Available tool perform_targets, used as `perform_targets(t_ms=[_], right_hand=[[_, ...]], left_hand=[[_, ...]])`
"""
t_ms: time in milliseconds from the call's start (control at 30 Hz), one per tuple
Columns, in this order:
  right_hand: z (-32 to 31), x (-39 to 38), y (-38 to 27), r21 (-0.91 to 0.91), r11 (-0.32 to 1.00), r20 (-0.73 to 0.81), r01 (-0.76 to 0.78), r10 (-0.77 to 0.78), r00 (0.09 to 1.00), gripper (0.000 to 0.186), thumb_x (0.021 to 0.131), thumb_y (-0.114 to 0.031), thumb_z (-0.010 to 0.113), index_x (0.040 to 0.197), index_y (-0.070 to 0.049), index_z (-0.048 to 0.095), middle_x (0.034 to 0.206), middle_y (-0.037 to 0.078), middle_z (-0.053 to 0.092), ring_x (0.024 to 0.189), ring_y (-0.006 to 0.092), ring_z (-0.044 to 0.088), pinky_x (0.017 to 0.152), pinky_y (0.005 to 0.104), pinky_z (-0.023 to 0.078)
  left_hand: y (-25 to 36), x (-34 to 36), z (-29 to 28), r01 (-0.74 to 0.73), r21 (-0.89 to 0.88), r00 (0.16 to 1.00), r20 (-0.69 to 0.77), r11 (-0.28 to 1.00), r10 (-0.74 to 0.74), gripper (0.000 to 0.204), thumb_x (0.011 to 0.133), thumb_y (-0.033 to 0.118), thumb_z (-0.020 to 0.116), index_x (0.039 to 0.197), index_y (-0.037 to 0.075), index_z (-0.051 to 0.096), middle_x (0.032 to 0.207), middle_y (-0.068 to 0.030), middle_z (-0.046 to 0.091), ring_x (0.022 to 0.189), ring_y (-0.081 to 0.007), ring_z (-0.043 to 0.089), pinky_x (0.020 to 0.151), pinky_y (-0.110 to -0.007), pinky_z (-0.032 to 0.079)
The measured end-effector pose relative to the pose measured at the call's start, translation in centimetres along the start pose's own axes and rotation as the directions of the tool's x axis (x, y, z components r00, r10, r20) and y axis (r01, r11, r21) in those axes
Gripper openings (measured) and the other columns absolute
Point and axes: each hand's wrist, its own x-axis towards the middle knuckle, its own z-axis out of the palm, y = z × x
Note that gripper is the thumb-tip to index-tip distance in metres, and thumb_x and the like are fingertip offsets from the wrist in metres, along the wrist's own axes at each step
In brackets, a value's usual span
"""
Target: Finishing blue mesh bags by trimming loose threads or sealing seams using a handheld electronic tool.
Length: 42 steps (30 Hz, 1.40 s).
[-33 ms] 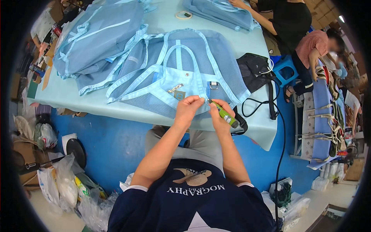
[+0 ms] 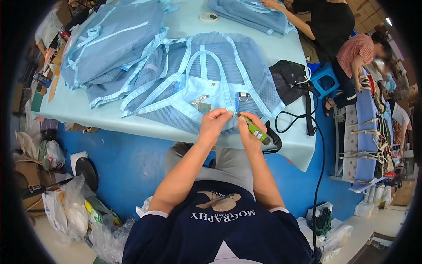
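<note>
At near edge of pale blue desk (image 2: 132, 121): left hand (image 2: 214, 124) pinches mesh bag (image 2: 211, 75) trim, right hand (image 2: 247, 127) grips green tool (image 2: 255, 129); more bags stacked behind, blue floor below

My left hand (image 2: 214, 124) covers the near edge of the light blue mesh bag (image 2: 206, 75); what my fingertips pinch there I can't tell. My right hand (image 2: 247, 130) hides the rear half of the green pen-shaped tool (image 2: 255, 129). The far stack of blue mesh bags (image 2: 250, 12) is cut off by the top edge.
</note>
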Motion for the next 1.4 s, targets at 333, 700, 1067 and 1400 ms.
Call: perform_targets(t_ms=[333, 700, 1067, 1400], right_hand=[[0.1, 0.0, 0.0, -0.024, 1.000, -0.007, 0.001, -0.001, 1.000, 0.014, 0.076, -0.005, 0.058, 0.088, 0.002, 0.060, 0.075, 0.008, 0.062, 0.062, 0.0103, 0.059, 0.054, 0.0214, 0.047], [-0.2, -0.3, -0.1, -0.121, 0.990, -0.012, -0.079, 0.078, 0.997, 0.013, 0.074, -0.005, 0.060, 0.086, 0.001, 0.060, 0.074, 0.007, 0.062, 0.058, 0.0092, 0.058, 0.053, 0.0212, 0.046], [0.2, 0.2, -0.3, -0.044, 0.998, 0.026, -0.054, 0.055, 0.998, 0.014, 0.068, -0.009, 0.064, 0.080, -0.002, 0.062, 0.072, 0.008, 0.061, 0.063, 0.0162, 0.058, 0.060, 0.0274, 0.047], [1.1, -0.1, -0.7, -0.079, 0.995, 0.024, 0.061, -0.059, 0.998, 0.015, 0.068, -0.008, 0.064, 0.082, -0.003, 0.062, 0.072, 0.009, 0.061, 0.066, 0.0185, 0.059, 0.062, 0.0281, 0.046]], left_hand=[[0.4, -0.1, 0.5, -0.052, -0.004, 0.999, 0.000, 0.999, 0.052, 0.010, 0.078, 0.009, 0.063, 0.083, 0.001, 0.064, 0.071, 0.0030, 0.058, 0.062, -0.0016, 0.047, 0.056, -0.016, 0.037], [0.1, -0.3, 0.5, 0.015, -0.011, 0.999, -0.030, 1.000, -0.015, 0.009, 0.077, 0.008, 0.064, 0.083, 0.001, 0.065, 0.072, 0.0025, 0.059, 0.062, -0.0023, 0.049, 0.055, -0.017, 0.038], [0.6, 0.3, 0.7, 0.014, 0.015, 0.995, -0.103, 1.000, -0.013, 0.007, 0.076, 0.008, 0.065, 0.078, 0.002, 0.065, 0.067, 0.0043, 0.057, 0.057, -0.0004, 0.044, 0.050, -0.016, 0.033], [0.3, 0.2, -0.1, -0.001, -0.016, 0.994, -0.105, 1.000, -0.001, 0.008, 0.077, 0.013, 0.064, 0.076, 0.004, 0.064, 0.064, 0.0079, 0.053, 0.055, 0.0009, 0.039, 0.048, -0.017, 0.028]])
